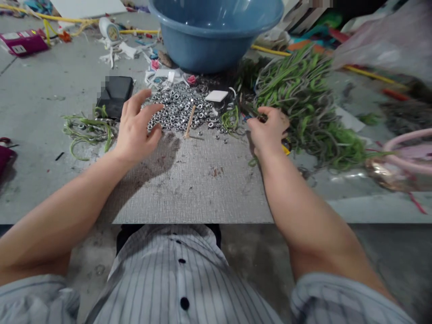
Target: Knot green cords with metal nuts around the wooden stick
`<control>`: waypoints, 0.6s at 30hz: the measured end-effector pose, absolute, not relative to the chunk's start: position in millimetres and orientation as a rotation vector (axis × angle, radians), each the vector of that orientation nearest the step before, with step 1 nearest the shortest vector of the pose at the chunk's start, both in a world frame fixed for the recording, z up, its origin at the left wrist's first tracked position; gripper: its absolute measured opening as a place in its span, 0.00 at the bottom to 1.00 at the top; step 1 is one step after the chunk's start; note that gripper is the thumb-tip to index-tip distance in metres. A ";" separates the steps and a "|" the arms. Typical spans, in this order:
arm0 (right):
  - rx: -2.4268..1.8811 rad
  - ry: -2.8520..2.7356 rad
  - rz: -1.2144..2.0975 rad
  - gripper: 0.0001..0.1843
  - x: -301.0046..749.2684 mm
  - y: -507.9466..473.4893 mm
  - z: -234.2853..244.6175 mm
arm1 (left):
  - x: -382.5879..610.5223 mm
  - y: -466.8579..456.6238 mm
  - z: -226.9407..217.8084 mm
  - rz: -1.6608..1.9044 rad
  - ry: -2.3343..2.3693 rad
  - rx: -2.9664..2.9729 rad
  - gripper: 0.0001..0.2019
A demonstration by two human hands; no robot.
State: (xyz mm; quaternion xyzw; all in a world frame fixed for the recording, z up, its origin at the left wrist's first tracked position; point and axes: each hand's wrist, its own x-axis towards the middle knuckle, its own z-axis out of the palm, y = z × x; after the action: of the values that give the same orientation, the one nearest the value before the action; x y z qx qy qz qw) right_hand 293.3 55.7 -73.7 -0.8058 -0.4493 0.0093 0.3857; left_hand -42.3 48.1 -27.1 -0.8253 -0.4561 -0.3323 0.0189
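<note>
A heap of small silver nuts (pixel 184 108) lies on the grey board (pixel 189 180) in front of me. My left hand (pixel 137 128) hovers at the heap's left edge, fingers spread and curved, holding nothing that I can see. My right hand (pixel 268 130) is closed at the edge of a big pile of green and grey cords (pixel 303 103), pinching cord ends; a yellow bit shows under the palm. A thin wooden stick (pixel 189 121) lies among the nuts.
A blue plastic basin (pixel 216 31) stands behind the nuts. A black phone (pixel 114 94) and a small bunch of green cords (pixel 87 130) lie to the left. A white tile (pixel 216 95) sits by the heap. Pink loops (pixel 405 153) rest at the right edge.
</note>
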 end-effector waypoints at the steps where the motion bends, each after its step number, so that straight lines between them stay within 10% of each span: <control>1: -2.094 -1.180 0.042 0.20 292.5 56.5 -74.5 | -42.1 48.3 -26.5 -1.014 -1.438 -2.561 0.19; 7: -2.150 -1.350 0.036 0.27 289.6 57.7 -73.8 | -40.3 45.5 -24.0 -0.968 -1.442 -2.564 0.19; 18: -0.930 -2.250 -0.037 0.28 222.1 -10.3 -35.7 | -23.5 26.0 -14.0 -1.148 -1.322 -2.877 0.13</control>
State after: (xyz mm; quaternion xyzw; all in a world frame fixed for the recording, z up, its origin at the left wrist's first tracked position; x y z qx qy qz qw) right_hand 222.1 -10.3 -35.7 -0.3585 -0.8669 -0.0143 0.3459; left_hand -23.5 26.0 -14.0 -0.8488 -0.3901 -0.3386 -0.1130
